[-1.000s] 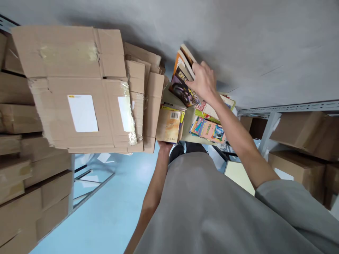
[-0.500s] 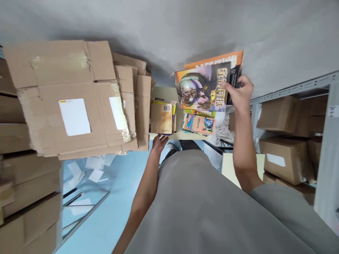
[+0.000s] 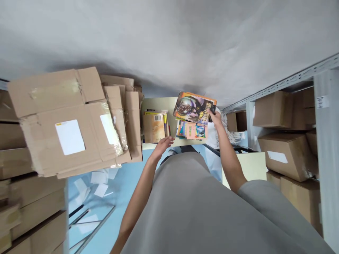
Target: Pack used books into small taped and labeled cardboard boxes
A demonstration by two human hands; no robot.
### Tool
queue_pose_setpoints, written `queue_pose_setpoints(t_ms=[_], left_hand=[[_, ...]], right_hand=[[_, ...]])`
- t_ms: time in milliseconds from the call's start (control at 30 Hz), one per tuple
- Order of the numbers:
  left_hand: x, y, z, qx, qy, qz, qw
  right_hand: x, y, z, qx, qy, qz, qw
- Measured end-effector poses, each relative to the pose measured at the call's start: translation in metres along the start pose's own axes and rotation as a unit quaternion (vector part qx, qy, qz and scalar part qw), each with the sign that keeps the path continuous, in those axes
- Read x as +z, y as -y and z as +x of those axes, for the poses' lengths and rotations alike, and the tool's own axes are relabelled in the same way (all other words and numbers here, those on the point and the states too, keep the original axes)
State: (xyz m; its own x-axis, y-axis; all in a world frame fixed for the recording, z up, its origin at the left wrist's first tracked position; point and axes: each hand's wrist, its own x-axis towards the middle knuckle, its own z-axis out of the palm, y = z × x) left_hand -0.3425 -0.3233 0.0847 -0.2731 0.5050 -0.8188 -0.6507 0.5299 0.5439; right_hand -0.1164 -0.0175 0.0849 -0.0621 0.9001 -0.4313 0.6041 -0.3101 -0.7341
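My right hand (image 3: 215, 118) grips the right edge of a dark picture book (image 3: 192, 107) with a large shiny globe on its cover. An orange-covered book (image 3: 212, 101) shows from beneath it, within the same grip. Both lie at the back of a stack of small colourful books, whose pink top one (image 3: 195, 131) stays partly uncovered in front. My left hand (image 3: 163, 145) is open with fingers stretched out, close to the table's front edge. Beside it on the left stands another stack, topped by a tan book (image 3: 155, 128) with a barcode.
Flattened cardboard boxes (image 3: 70, 120) lean in a thick pile on the left of the pale yellow table (image 3: 161, 103). Metal shelving (image 3: 324, 148) with cartons (image 3: 287, 153) stands on the right. Loose papers (image 3: 100, 190) lie on the blue floor.
My right hand has brought the picture books down and left onto the right stack. My left hand has moved from the left stack toward the right. The view has shifted slightly.
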Motion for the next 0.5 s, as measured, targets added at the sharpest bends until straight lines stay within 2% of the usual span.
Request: queue_pose_setpoints(t_ms=[67, 133, 233, 300, 367, 433, 500], left_hand=[[0.011, -0.012, 0.004, 0.027, -0.007, -0.025, 0.999], [0.022, -0.023, 0.011, 0.071, -0.025, -0.04, 0.996], [0.04, -0.041, 0.033, 0.179, -0.039, 0.036, 0.982], [0.052, -0.056, 0.056, 0.244, -0.042, 0.127, 0.96], [0.065, -0.073, 0.084, 0.276, -0.065, 0.211, 0.935], [0.078, -0.088, 0.111, 0.272, -0.094, 0.277, 0.917], [0.087, -0.097, 0.133, 0.256, -0.088, 0.313, 0.91]], right_hand=[[0.003, -0.002, -0.003, -0.005, 0.002, -0.069, 0.998], [0.008, -0.003, -0.009, -0.029, -0.03, -0.15, 0.988], [0.018, -0.007, -0.018, -0.085, -0.097, -0.216, 0.968], [0.023, -0.013, -0.021, -0.088, -0.096, -0.202, 0.971], [0.025, -0.02, -0.02, -0.058, -0.062, -0.159, 0.984], [0.023, -0.026, -0.014, -0.034, -0.028, -0.099, 0.994], [0.018, -0.032, -0.005, -0.034, -0.01, -0.034, 0.999]])
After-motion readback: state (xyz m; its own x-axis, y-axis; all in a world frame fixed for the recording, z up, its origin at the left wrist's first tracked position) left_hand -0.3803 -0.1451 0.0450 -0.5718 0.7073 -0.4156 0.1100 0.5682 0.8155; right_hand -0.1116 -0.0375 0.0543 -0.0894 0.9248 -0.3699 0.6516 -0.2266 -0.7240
